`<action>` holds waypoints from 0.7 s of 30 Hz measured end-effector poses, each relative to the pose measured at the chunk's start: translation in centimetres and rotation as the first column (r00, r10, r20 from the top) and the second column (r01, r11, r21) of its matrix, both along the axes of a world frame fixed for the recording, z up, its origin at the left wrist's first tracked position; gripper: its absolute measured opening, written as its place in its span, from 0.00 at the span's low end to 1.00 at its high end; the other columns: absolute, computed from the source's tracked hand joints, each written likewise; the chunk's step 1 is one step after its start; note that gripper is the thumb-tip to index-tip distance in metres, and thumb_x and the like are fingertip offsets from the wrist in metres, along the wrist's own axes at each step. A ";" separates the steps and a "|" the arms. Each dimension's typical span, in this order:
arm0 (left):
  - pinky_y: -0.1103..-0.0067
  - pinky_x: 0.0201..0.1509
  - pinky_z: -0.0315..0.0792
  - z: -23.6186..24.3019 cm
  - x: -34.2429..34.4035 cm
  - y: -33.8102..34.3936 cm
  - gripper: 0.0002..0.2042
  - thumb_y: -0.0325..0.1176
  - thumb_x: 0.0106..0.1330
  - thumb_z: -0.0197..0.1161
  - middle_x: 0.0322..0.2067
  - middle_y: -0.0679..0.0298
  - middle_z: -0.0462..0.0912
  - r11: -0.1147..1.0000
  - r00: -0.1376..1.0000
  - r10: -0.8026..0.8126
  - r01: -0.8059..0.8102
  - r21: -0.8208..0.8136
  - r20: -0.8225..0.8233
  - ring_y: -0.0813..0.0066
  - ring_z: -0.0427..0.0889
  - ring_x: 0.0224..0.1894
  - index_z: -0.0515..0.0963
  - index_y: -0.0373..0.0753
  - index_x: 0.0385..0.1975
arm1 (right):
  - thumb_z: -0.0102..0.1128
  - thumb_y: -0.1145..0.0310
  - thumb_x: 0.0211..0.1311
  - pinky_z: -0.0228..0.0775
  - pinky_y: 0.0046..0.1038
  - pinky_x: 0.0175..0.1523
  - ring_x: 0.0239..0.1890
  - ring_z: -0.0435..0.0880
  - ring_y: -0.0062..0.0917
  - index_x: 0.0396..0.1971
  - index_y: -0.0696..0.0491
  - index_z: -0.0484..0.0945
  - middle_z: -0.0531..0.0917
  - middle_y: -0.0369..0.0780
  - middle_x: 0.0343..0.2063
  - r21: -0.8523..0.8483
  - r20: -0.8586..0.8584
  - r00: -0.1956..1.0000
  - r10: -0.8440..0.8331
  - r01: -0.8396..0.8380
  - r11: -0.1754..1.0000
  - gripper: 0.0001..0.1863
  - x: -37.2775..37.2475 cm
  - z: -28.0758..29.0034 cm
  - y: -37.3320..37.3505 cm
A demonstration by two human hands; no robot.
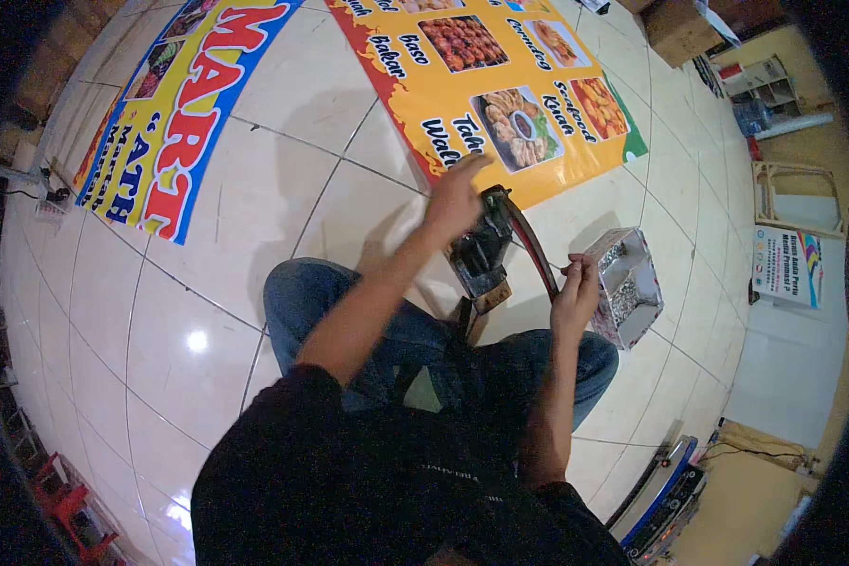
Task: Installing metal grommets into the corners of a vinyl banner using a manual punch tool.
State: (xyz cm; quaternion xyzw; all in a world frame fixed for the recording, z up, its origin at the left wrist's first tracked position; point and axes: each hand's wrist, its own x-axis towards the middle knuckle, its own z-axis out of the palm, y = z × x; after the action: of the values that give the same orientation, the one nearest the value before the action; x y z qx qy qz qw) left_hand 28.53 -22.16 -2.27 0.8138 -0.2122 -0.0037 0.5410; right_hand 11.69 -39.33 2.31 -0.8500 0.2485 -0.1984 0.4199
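A black hand press with a long curved lever stands on the floor in front of my crossed legs. My right hand is closed round the end of the lever, which arcs down toward me. My left hand reaches over the press's left side, fingers stretched toward the near edge of an orange printed banner with food pictures; whether they touch it I cannot tell. Beside my right hand sits an open box with many small shiny metal pieces inside, too small to make out singly.
Another banner, blue and yellow, lies on the white tiled floor at the far left. Cardboard boxes stand at the far right. A dark machine with a blue strip is at the lower right, red plastic stools at the lower left.
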 end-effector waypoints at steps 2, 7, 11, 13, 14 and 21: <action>0.69 0.61 0.67 -3.9 2.7 2.7 0.24 0.19 0.50 0.52 0.56 0.50 0.72 0.893 0.937 -0.316 0.241 0.379 0.150 0.52 0.72 0.57 0.73 0.38 0.51 | 0.45 0.70 0.69 0.68 0.26 0.41 0.33 0.76 0.24 0.38 0.60 0.74 0.78 0.40 0.29 0.031 -0.009 0.996 0.088 -0.087 0.996 0.11 0.5 2.5 0.2; 0.66 0.54 0.72 -10.3 6.2 2.6 0.14 0.33 0.51 0.58 0.50 0.49 0.76 0.275 0.497 -0.866 0.388 0.880 0.051 0.55 0.78 0.51 0.81 0.38 0.37 | 0.46 0.67 0.71 0.66 0.24 0.48 0.40 0.74 0.21 0.43 0.59 0.74 0.76 0.38 0.36 0.320 0.053 0.941 0.334 -0.333 0.887 0.12 0.5 6.2 -1.5; 0.63 0.39 0.74 -10.3 8.6 -0.2 0.09 0.39 0.50 0.58 0.28 0.59 0.83 0.266 0.662 -0.676 0.630 0.730 -0.325 0.54 0.81 0.35 0.82 0.42 0.22 | 0.48 0.65 0.69 0.66 0.26 0.52 0.45 0.75 0.23 0.44 0.59 0.75 0.78 0.40 0.40 0.381 0.056 0.963 0.264 -0.265 0.886 0.13 -1.4 4.2 -7.9; 0.63 0.38 0.75 -9.4 11.5 -1.5 0.12 0.40 0.48 0.60 0.28 0.56 0.83 0.181 0.550 -0.775 0.665 0.725 -0.311 0.51 0.81 0.34 0.82 0.41 0.28 | 0.49 0.64 0.69 0.66 0.26 0.52 0.44 0.77 0.24 0.43 0.60 0.75 0.79 0.40 0.39 0.347 -0.071 0.983 0.171 -0.137 0.928 0.14 -3.0 1.2 -13.3; 0.62 0.39 0.75 -9.0 12.1 -1.5 0.14 0.40 0.48 0.63 0.29 0.54 0.83 0.475 0.789 -0.599 0.487 0.733 -0.136 0.50 0.81 0.35 0.81 0.40 0.32 | 0.49 0.63 0.68 0.67 0.26 0.51 0.44 0.77 0.25 0.43 0.60 0.76 0.80 0.40 0.38 0.324 -0.111 0.979 0.173 -0.129 0.937 0.15 -3.8 -0.8 -16.5; 0.65 0.58 0.68 -5.8 4.8 1.4 0.30 0.44 0.57 0.65 0.52 0.48 0.75 0.970 0.942 0.025 -0.105 0.221 0.336 0.47 0.75 0.54 0.67 0.34 0.57 | 0.56 0.67 0.56 0.73 0.38 0.45 0.41 0.81 0.45 0.40 0.60 0.79 0.81 0.55 0.36 -0.532 -0.665 0.726 -0.176 -0.296 0.793 0.15 -12.3 -15.4 -33.1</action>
State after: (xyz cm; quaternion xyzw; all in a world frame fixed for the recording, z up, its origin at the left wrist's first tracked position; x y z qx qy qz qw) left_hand 33.30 -20.76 -8.03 0.8679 -0.2707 0.1254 0.3971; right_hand -0.60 -72.48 -13.05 -0.9573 0.2790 0.0753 0.0096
